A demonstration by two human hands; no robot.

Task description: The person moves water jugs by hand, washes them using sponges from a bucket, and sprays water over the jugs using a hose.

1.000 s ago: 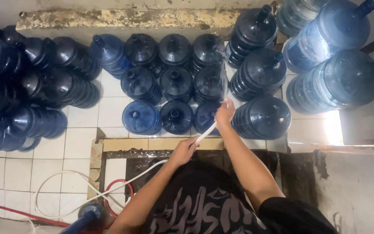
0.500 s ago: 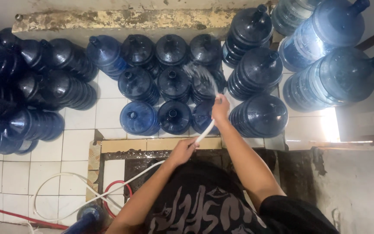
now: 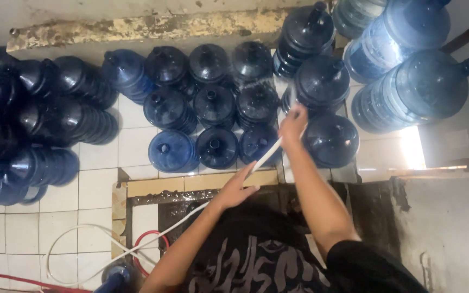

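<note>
Both my hands hold a thin white hose (image 3: 264, 157). My right hand (image 3: 293, 123) grips its front end, raised over the upright blue water jugs (image 3: 213, 106). Water sprays from the hose end onto the jugs of the back rows (image 3: 256, 89). My left hand (image 3: 238, 187) grips the hose lower down, above the tan ledge (image 3: 191, 183). Behind that hand the hose runs down to the left and loops on the white tiled floor (image 3: 82, 244).
More blue jugs lie stacked on their sides at the left (image 3: 33, 125) and at the right (image 3: 408, 70). A red hose (image 3: 150, 239) curls on the floor by the dark wet basin (image 3: 180, 209). Another jug's neck (image 3: 118, 274) shows at the bottom.
My right hand has lifted the hose end up and away from me, from the front row of jugs toward the back rows. My left hand stays on the hose.
</note>
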